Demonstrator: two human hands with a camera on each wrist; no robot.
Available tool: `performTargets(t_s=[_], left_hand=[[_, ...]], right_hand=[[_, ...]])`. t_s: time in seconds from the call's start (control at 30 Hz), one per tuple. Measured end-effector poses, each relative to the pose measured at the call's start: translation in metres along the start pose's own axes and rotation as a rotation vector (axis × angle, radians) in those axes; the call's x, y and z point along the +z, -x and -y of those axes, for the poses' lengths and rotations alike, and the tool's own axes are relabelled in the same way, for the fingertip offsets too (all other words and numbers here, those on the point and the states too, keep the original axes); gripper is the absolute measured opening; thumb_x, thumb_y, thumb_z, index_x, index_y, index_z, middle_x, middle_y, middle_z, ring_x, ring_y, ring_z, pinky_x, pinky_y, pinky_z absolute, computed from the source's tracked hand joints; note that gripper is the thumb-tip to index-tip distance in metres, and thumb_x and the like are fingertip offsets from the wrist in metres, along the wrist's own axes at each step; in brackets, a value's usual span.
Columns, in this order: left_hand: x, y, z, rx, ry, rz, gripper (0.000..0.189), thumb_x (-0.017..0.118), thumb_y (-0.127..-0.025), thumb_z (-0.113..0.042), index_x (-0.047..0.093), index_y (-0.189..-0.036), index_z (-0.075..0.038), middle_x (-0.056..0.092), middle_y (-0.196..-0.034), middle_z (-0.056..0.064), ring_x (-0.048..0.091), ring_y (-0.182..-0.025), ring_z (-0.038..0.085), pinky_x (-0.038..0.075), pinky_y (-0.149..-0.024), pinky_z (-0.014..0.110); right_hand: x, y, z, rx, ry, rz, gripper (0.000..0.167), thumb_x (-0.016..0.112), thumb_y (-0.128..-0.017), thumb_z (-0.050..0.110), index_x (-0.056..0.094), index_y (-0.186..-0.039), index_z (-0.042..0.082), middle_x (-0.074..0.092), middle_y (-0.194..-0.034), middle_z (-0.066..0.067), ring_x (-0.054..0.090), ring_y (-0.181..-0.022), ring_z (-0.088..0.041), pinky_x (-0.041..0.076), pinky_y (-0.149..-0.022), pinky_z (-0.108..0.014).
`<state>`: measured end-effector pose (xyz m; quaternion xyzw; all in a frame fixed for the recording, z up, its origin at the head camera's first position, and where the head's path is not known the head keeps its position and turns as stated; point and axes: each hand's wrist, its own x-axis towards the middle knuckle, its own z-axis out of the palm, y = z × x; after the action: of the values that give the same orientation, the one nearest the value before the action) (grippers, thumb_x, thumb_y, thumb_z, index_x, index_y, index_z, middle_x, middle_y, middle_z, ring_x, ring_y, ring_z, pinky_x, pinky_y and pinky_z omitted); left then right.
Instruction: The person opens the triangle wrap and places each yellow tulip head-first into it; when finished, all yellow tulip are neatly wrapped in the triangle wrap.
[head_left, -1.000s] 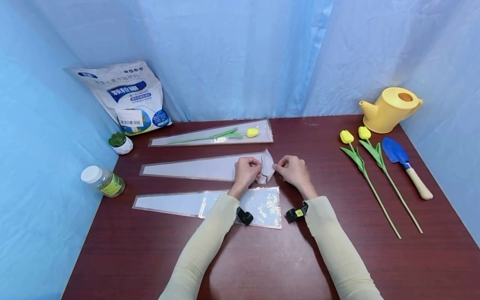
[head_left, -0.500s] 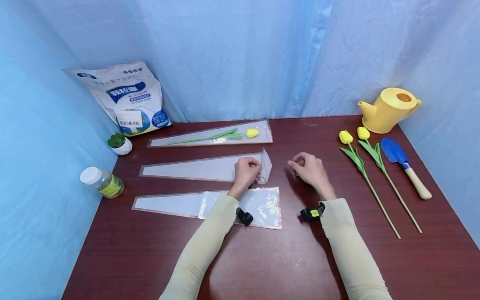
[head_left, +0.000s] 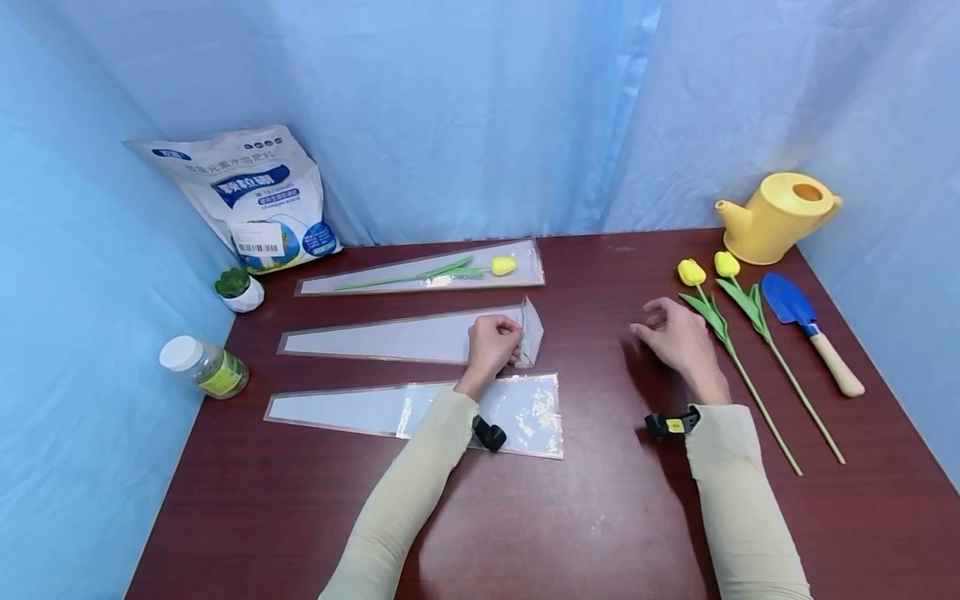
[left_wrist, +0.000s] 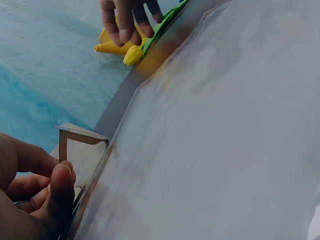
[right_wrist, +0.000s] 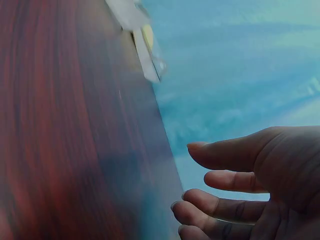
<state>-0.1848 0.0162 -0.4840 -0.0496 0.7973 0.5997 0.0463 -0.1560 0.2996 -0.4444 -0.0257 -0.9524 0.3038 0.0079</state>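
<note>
Middle sleeve (head_left: 382, 337), lying on the worktop (head_left: 570, 533), has its wide end pinched in the left grip (head_left: 493, 346); the right grip (head_left: 678, 340), loosely bent and holding nothing, is near a loose tulip (head_left: 718, 323). Apparently the sleeve is being held ready; the next move likely calls for grasping that tulip.

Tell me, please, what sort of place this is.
Probably a staged, curtained-off workspace with a gardening theme, judging by the blue curtains on three sides, the yellow watering can and the blue-bladed trowel.

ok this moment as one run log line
left hand: pinches middle white tapered plastic sleeve | right hand: empty, near two yellow green-stemmed tulips | far sleeve: holds one yellow tulip
</note>
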Motion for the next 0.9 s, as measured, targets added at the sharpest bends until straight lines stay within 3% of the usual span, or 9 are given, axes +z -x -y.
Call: performTargets(t_s=[0.37, 0.5, 0.63, 0.73, 0.9], left_hand=[[0.000, 0.000, -0.001, 0.016, -0.015, -0.002, 0.012, 0.063, -0.085, -0.003, 0.074, -0.084, 0.002, 0.063, -0.059, 0.000, 0.054, -0.040, 0.004, 0.047, -0.039, 0.018], [0.001, 0.000, 0.000, 0.001, -0.018, -0.003, 0.011, 0.064, -0.086, -0.003, 0.074, -0.084, 0.001, 0.062, -0.059, 0.000, 0.054, -0.040, 0.004, 0.047, -0.039, 0.018], [0.001, 0.000, 0.000, -0.010, -0.017, 0.000, 0.010, 0.065, -0.086, -0.003, 0.074, -0.084, 0.001, 0.062, -0.059, 0.000, 0.054, -0.040, 0.005, 0.047, -0.039, 0.019], [0.001, 0.000, 0.000, 0.000, -0.010, 0.000, 0.010, 0.065, -0.086, -0.003, 0.074, -0.084, 0.002, 0.062, -0.059, 0.000, 0.054, -0.040, 0.005, 0.047, -0.039, 0.019], [0.001, 0.001, 0.000, 0.011, 0.004, -0.003, 0.010, 0.065, -0.085, -0.002, 0.074, -0.084, 0.003, 0.062, -0.059, 0.001, 0.054, -0.041, 0.005, 0.047, -0.039, 0.019]], right_hand=[[-0.033, 0.014, -0.041, 0.050, 0.023, -0.042, 0.045, 0.068, -0.094, 0.026, 0.058, -0.124, -0.006, 0.067, -0.113, -0.032, 0.066, -0.101, -0.045, 0.049, -0.091, -0.061], [-0.043, 0.018, -0.056, 0.088, 0.038, -0.051, 0.048, 0.066, -0.096, 0.030, 0.056, -0.126, -0.006, 0.066, -0.114, -0.033, 0.063, -0.105, -0.047, 0.041, -0.097, -0.063], [-0.053, 0.025, -0.071, 0.139, 0.064, -0.058, 0.051, 0.066, -0.095, 0.034, 0.057, -0.126, -0.006, 0.065, -0.115, -0.033, 0.061, -0.106, -0.046, 0.042, -0.094, -0.062], [-0.061, 0.030, -0.079, 0.163, 0.091, -0.027, 0.054, 0.066, -0.095, 0.037, 0.056, -0.125, -0.007, 0.064, -0.116, -0.034, 0.061, -0.104, -0.047, 0.048, -0.084, -0.059], [-0.070, 0.035, -0.089, 0.177, 0.151, 0.090, 0.066, 0.066, -0.094, 0.045, 0.054, -0.128, -0.010, 0.062, -0.119, -0.037, 0.058, -0.105, -0.050, 0.050, -0.081, -0.058]])
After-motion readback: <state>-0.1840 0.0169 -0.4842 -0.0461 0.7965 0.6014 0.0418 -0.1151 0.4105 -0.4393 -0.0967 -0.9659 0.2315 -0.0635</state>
